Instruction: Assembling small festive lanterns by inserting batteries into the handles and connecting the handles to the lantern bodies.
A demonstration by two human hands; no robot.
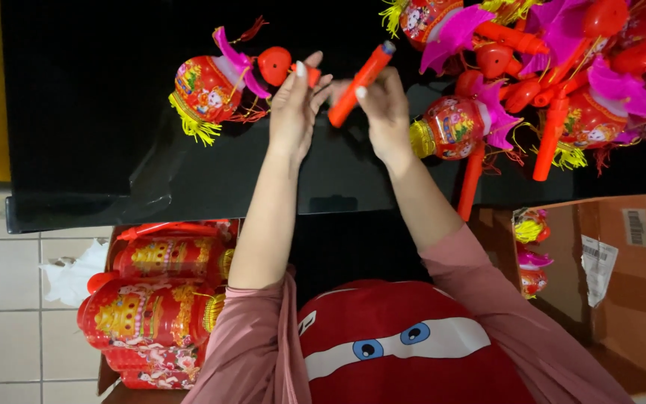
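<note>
Single head-worn view, straight down, close over the black table [99, 135].

A black table [99, 135] carries 1 red lantern [207, 90] with yellow tassel and pink wing at left, and a heap of like lanterns [555, 67] with orange handles [547, 138] at right.

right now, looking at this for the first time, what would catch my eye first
First, the two bare hands at the middle of the glossy black table: the right hand holds a slanted orange plastic handle tube, and the left hand touches a small red lantern with pink fins and yellow tassel. Next, the heap of similar red lanterns at the table's upper right.
</note>
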